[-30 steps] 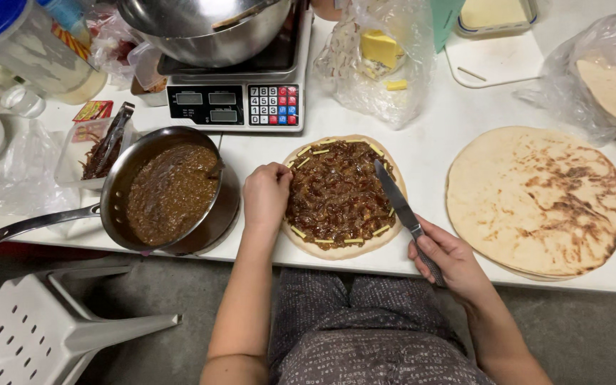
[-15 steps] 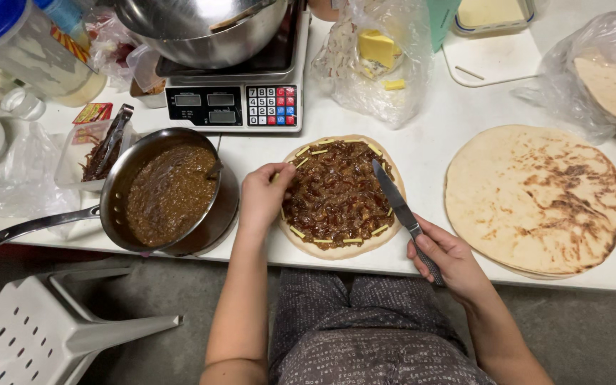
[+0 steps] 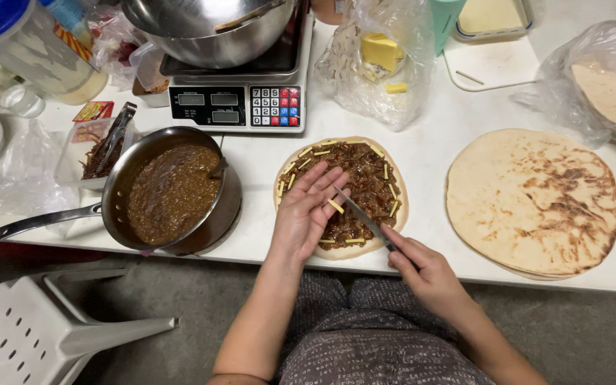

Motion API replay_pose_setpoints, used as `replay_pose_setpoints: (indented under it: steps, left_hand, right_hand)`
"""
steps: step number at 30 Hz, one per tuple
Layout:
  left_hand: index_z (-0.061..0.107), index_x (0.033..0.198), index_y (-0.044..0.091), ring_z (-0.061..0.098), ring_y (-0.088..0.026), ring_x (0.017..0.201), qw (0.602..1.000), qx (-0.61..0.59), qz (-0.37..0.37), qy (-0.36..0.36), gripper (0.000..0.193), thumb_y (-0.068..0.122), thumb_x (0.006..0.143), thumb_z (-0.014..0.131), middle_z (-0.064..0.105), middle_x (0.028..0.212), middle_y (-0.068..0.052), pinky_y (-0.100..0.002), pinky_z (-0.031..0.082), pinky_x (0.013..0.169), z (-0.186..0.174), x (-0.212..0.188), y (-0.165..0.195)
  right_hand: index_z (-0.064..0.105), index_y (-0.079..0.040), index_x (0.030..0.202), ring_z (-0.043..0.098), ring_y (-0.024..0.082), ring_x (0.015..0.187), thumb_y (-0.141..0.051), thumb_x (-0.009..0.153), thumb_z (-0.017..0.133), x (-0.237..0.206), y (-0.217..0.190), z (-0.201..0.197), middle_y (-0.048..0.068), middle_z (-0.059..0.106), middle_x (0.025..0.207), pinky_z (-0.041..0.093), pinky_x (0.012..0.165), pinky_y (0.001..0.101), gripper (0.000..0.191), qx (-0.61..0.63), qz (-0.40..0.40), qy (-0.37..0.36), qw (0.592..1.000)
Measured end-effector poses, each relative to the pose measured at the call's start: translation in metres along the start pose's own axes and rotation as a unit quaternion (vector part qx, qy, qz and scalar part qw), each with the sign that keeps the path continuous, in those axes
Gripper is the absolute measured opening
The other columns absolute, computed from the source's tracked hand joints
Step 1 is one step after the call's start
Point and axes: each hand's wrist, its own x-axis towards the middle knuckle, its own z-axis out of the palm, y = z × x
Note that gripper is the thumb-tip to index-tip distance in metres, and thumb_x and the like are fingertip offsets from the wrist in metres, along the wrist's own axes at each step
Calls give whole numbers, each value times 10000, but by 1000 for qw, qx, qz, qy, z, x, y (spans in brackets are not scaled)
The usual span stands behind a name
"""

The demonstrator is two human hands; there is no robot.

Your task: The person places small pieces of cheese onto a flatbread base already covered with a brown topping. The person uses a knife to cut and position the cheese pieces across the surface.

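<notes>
While my left hand [image 3: 306,212] lies spread on the topped flatbread [image 3: 341,196], my right hand [image 3: 422,269] grips the knife [image 3: 360,215] over it; cheese sticks placed, plain flatbread [image 3: 534,202] to its right untouched.

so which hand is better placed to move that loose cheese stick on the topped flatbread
Left, probably. The left hand lies flat on the topped flatbread, fingertips beside the cheese stick; the right hand is busy gripping the knife.

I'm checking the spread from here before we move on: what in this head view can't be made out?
- Topped flatbread: its left part is covered by the left hand.
- Knife: the handle is hidden inside the right hand.
- Steel bowl on the scale: cut off by the top edge.
- Bagged flatbread: cut off at the right edge, blurred by plastic.
</notes>
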Motion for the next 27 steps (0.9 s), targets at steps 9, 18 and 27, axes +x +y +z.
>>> replay_pose_setpoints:
  steps: [9, 18, 27]
  left_hand:
    - [516, 1348, -47, 601, -332, 1252, 995, 16, 93, 25, 368, 21, 989, 561, 631, 1278, -219, -412, 516, 1096, 4, 5, -6]
    - [816, 947, 149, 606, -228, 1043, 594, 726, 294, -183, 119, 204, 843, 799, 696, 986, -33, -496, 392, 1070, 5, -22, 7]
    - [823, 902, 101, 577, -293, 1122, 511, 767, 314, -228, 140, 74, 811, 721, 687, 1056, -99, -542, 364, 1103, -4, -13, -14]
  right_hand:
    - [522, -196, 1494, 570, 100, 637, -172, 974, 578, 1, 7, 2, 22, 723, 914, 516, 551, 241, 523, 14, 138, 40, 989]
    - [488, -46, 1525, 514, 72, 616, -109, 1035, 527, 0, 50, -28, 37, 635, 892, 423, 517, 207, 496, 211, 101, 138, 962]
    - [470, -40, 1537, 518, 75, 617, -87, 1048, 507, -3, 61, -28, 50, 621, 896, 428, 518, 206, 493, 234, 93, 130, 959]
